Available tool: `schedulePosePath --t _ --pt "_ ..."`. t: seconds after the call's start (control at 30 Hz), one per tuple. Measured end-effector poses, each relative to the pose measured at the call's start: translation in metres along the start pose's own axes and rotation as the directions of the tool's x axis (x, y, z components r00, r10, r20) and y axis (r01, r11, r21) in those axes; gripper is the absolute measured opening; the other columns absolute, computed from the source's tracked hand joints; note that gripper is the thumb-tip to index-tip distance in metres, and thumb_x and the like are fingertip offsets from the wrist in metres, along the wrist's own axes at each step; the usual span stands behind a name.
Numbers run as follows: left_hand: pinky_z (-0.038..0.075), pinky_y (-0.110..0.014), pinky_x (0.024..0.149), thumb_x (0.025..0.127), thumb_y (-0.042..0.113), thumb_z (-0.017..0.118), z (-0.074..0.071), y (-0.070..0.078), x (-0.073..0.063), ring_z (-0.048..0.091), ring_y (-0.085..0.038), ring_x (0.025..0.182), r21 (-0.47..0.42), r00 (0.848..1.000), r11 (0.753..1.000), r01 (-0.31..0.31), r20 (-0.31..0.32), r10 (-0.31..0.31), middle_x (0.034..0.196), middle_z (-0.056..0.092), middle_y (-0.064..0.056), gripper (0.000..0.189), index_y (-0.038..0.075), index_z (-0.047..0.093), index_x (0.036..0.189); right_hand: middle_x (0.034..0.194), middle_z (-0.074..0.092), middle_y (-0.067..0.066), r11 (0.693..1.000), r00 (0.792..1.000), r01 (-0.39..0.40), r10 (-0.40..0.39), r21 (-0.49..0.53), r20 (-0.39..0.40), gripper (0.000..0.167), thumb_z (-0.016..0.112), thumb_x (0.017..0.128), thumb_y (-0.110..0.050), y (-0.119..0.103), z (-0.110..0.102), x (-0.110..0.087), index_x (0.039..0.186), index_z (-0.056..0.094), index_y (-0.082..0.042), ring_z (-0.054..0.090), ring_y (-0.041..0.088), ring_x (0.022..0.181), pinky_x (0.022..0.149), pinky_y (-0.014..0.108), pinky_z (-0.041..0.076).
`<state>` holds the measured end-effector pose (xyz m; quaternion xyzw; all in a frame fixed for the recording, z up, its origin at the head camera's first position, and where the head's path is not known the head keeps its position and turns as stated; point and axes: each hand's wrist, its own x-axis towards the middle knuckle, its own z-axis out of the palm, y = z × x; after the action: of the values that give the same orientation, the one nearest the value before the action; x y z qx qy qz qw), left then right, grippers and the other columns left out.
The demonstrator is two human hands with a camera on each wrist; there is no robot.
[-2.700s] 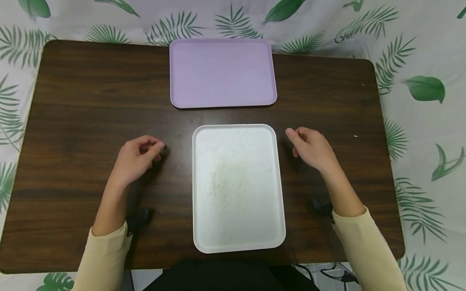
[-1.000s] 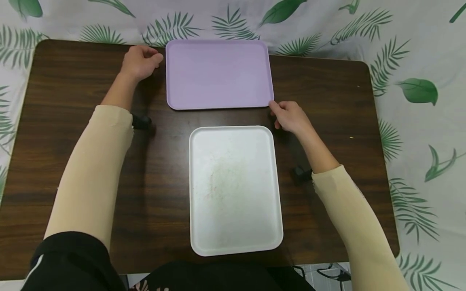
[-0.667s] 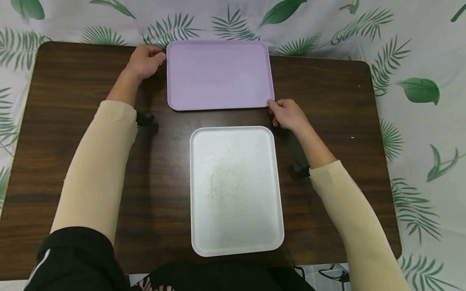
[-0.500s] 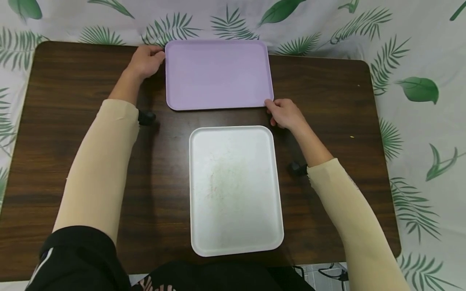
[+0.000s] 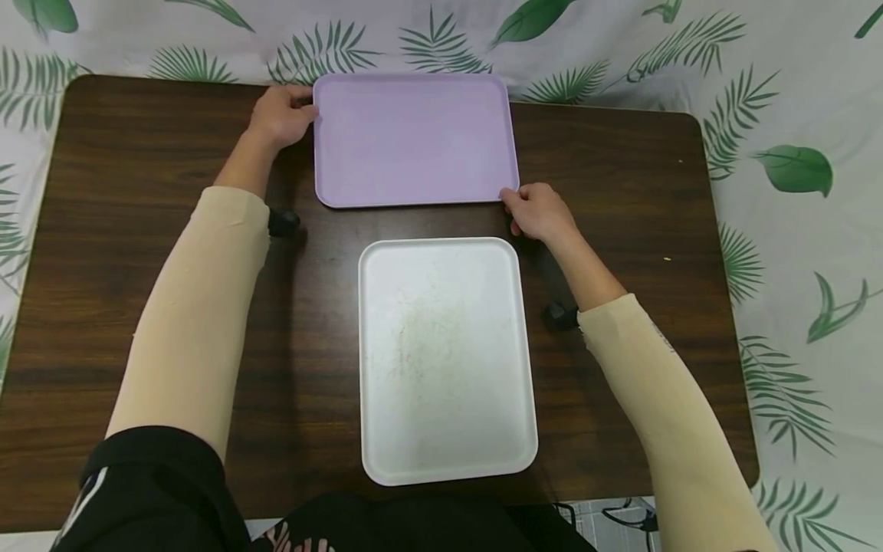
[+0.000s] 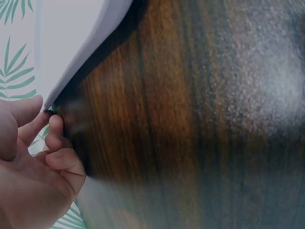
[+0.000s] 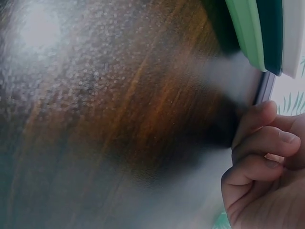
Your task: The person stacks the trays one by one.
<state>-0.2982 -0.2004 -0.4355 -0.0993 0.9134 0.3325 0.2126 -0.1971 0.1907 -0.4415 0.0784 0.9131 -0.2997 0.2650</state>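
A lavender rectangular tray (image 5: 414, 142) lies lengthwise along the table's far edge. At its far left corner my left hand (image 5: 281, 119) pinches the rim. Thumb and forefinger meet at the pale tray edge (image 6: 78, 52) in the left wrist view. My right hand (image 5: 541, 211) is at the near right corner, thumb over the rim. Its curled fingers (image 7: 259, 143) show in the right wrist view, below a corner with a light green band (image 7: 248, 36), a dark green one and a pale one side by side. Nearer to me lies a white tray (image 5: 448, 360), worn in the middle.
The dark wooden table (image 5: 159, 307) carries both trays. Leaf-print white cloth (image 5: 793, 268) surrounds its far and right sides. A tiny yellowish speck (image 5: 667, 259) lies right of my right hand. Black cables (image 5: 631, 517) hang below the near edge.
From beside the white tray, both hands have reached forward to the lavender tray's corners. Over the last second they have closed in on its rim. The trays look unmoved.
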Motion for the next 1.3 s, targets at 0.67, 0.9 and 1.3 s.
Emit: schedulePosePath --t 0.67,0.9,1.3 --pt "0.036 -0.033 0.101 0.102 0.037 0.041 0.003 -0.0002 -0.0015 0.04 -0.022 0.124 -0.06 0.999 0.998 0.026 -0.043 -0.029 0.146 0.042 -0.009 0.052 0.02 0.039 0.151 0.054 0.056 -0.001 0.973 0.995 -0.091 0.095 0.211 -0.007 0.027 0.043 0.099 -0.025 -0.0047 0.0026 0.002 0.088 0.056 -0.004 0.041 0.008 0.039 0.046 0.023 0.035" --pt "0.037 -0.027 0.08 0.098 0.038 0.051 0.0084 -0.0043 -0.0019 0.049 -0.018 0.104 -0.07 0.986 0.997 0.039 -0.159 -0.05 0.115 0.056 0.001 0.046 0.021 0.056 0.141 0.052 0.056 -0.002 0.96 0.995 -0.08 0.091 0.268 -0.028 0.024 0.044 0.096 -0.022 -0.0025 0.005 0.0012 0.084 0.056 -0.004 0.04 0.007 0.037 0.044 0.022 0.034" --pt "0.037 -0.022 0.073 0.092 0.026 0.061 0.0093 -0.008 -0.0044 0.048 -0.008 0.085 -0.212 0.97 0.977 -0.004 -0.24 -0.048 0.082 0.052 0.013 0.035 0.012 0.068 0.124 0.053 0.057 -0.002 0.958 0.994 -0.07 0.089 0.277 -0.058 0.025 0.045 0.093 -0.023 -0.0018 0.0065 -0.003 0.083 0.058 -0.005 0.042 0.009 0.039 0.047 0.024 0.036"
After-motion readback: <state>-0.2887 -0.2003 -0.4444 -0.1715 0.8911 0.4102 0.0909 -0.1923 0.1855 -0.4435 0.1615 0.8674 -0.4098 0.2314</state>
